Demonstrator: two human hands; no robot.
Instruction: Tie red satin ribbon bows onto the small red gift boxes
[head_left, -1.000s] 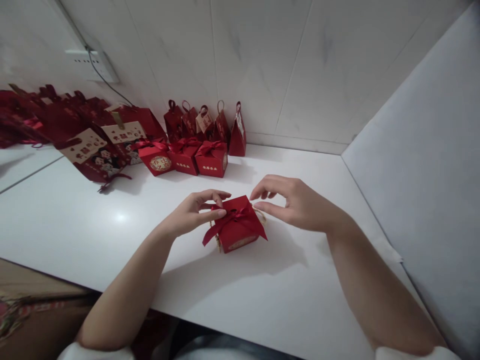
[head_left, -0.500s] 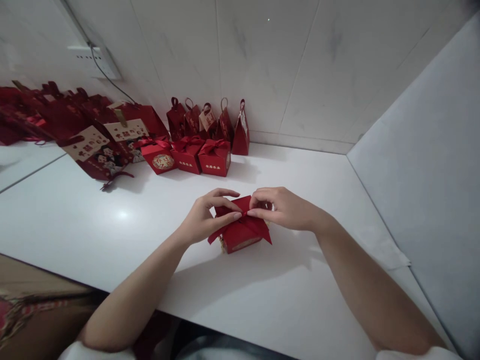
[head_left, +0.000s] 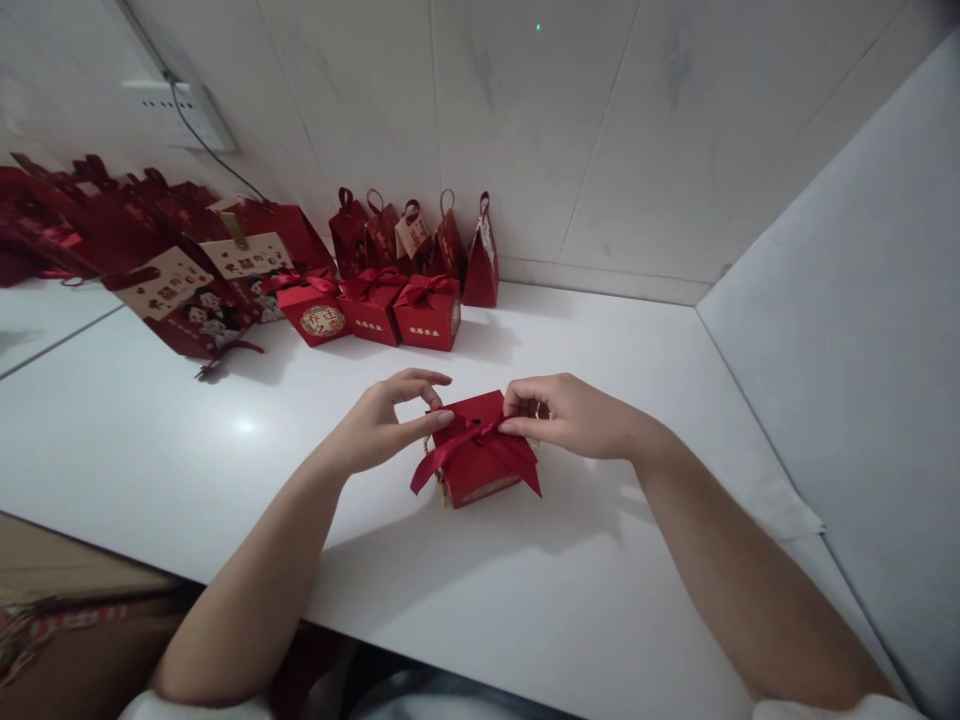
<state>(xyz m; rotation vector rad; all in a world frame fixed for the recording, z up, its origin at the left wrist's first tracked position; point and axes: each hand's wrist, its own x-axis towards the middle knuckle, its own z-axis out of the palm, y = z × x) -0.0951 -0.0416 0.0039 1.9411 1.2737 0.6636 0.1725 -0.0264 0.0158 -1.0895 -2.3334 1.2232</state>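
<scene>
A small red gift box [head_left: 474, 472] sits on the white table in front of me, with a red satin ribbon [head_left: 429, 468] tied in a bow across its top. Thumb and a finger of my left hand [head_left: 384, 422] pinch the bow's left loop at the box's left edge, the other fingers raised. On the other side, my right hand [head_left: 564, 412] is closed on the ribbon just right of the knot, its fingers curled. The ribbon's two tails hang down the near side. Gold cord shows at the box's left side.
Behind stand several red boxes with bows [head_left: 427, 318] and peaked boxes with loop handles [head_left: 481, 262]. Printed gift bags [head_left: 187, 305] are at the left. The tiled wall [head_left: 600, 150] bounds the back, a white panel [head_left: 862, 300] the right. A cardboard box [head_left: 82, 640] is lower left.
My left hand has moved left, away from the knot, drawing the bow's left loop outward. My right hand stays almost in place on the ribbon. The knot is more exposed.
</scene>
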